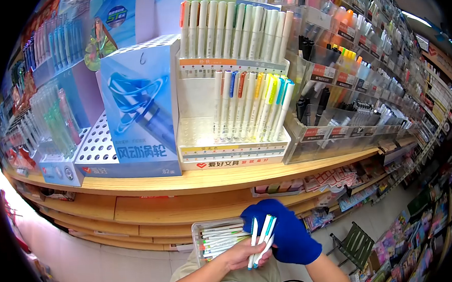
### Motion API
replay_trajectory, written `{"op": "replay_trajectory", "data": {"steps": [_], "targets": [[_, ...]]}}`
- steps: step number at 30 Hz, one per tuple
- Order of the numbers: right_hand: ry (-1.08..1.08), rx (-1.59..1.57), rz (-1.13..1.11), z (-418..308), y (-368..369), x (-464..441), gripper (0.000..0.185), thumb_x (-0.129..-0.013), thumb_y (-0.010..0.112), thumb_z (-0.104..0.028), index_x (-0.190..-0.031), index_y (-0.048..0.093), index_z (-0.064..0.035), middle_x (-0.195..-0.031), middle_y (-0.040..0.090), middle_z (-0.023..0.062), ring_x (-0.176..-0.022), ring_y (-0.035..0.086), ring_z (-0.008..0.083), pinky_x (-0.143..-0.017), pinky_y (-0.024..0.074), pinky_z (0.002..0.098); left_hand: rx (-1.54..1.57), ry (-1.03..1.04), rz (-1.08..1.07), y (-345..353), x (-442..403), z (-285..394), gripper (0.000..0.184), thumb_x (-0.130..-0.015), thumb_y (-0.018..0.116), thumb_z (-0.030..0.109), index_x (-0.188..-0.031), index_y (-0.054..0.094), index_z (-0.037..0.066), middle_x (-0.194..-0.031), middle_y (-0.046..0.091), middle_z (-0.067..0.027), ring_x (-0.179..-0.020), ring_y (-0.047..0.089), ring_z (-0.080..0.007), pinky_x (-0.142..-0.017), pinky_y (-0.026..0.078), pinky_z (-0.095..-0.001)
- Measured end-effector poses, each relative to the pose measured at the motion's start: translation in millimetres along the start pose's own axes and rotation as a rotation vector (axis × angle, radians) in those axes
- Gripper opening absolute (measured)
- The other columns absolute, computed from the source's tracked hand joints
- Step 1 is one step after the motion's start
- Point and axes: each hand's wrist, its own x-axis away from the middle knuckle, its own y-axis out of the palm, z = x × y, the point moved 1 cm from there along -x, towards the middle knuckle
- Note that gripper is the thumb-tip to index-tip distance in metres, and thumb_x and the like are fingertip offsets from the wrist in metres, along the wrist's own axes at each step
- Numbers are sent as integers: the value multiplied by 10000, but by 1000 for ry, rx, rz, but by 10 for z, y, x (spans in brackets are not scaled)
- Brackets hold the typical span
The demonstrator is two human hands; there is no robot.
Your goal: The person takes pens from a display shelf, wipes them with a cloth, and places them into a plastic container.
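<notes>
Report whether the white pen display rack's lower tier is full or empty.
Partly full: in the lower tier, white pens with coloured clips stand at the right; the left holes are bare.

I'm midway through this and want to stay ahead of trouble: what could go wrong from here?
The white pens fan out unevenly in the left hand, so one could slip free and drop.

The right hand is covered by bulky blue cloth, which may blunt its grip or knock a pen aside.

The clear box of pens seems to sit at the person's lap, close to the left forearm; a nudge or leg shift might tip it.
</notes>
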Motion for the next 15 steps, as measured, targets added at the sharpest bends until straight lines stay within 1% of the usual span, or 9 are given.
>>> {"op": "replay_trajectory", "data": {"steps": [3, 4, 5, 6, 7, 10, 12, 15], "targets": [[-15, 27, -42, -37, 143, 51, 366, -540, 722, -192, -816, 562, -13, -913, 556, 164, -873, 530, 366, -750, 439, 419, -153, -42, 182, -18, 48, -42, 225, -948, 527, 258, -1009, 542, 42, -763, 520, -34, -662, 507, -135, -604, 435, -254], [30, 20, -68, -58, 137, 50, 382, -525, 728, -206, -811, 562, -14, -907, 550, 168, -857, 525, 367, -738, 435, 431, -181, -15, 163, -10, 38, -58, 191, -951, 526, 247, -909, 527, 60, -748, 500, -23, -648, 493, -134, -602, 433, -258], [75, 12, -94, -78, 136, 48, 399, -510, 733, -220, -805, 561, -14, -901, 543, 172, -841, 521, 369, -726, 430, 443, -149, -16, 147, 7, 41, -52, 189, -952, 525, 246, -897, 518, 65, -742, 491, -19, -639, 483, -129, -594, 428, -255], [167, -12, -49, -82, 125, 31, 435, -492, 757, -243, -820, 568, -29, -902, 542, 176, -854, 518, 363, -727, 425, 439, -117, -17, 129, 32, 38, -26, 189, -952, 525, 246, -885, 509, 70, -736, 482, -15, -630, 474, -123, -586, 423, -252], [184, -30, -8, -101, 86, 2, 447, -493, 763, -256, -833, 574, -35, -902, 544, 168, -859, 517, 358, -730, 422, 435, -86, -14, 112, 52, 33, 0, 191, -953, 524, 246, -872, 500, 75, -730, 473, -11, -621, 464, -118, -578, 418, -250], [236, -99, 123, -86, 58, -23, 477, -505, 775, -293, -874, 592, -54, -913, 554, 142, -880, 521, 340, -747, 417, 425, -102, -13, 130, 48, -7, 64, 192, -956, 522, 252, -864, 465, 93, -716, 448, 0, -598, 430, -99, -551, 397, -244], [294, -149, 206, 4, 162, 52, 482, -527, 772, -302, -910, 603, -64, -943, 569, 123, -906, 532, 322, -773, 420, 417, -107, 1, 143, 101, -28, 110, 192, -945, 537, 270, -917, 480, 89, -712, 443, -4, -595, 420, -102, -547, 380, -237], [390, -179, 298, -46, 52, -44, 482, -571, 761, -279, -981, 614, -74, -1010, 590, 99, -954, 551, 295, -829, 424, 411, -123, 12, 118, 96, -30, 133, 212, -937, 548, 285, -967, 484, 85, -705, 435, -1, -589, 410, -99, -538, 365, -233]]}}
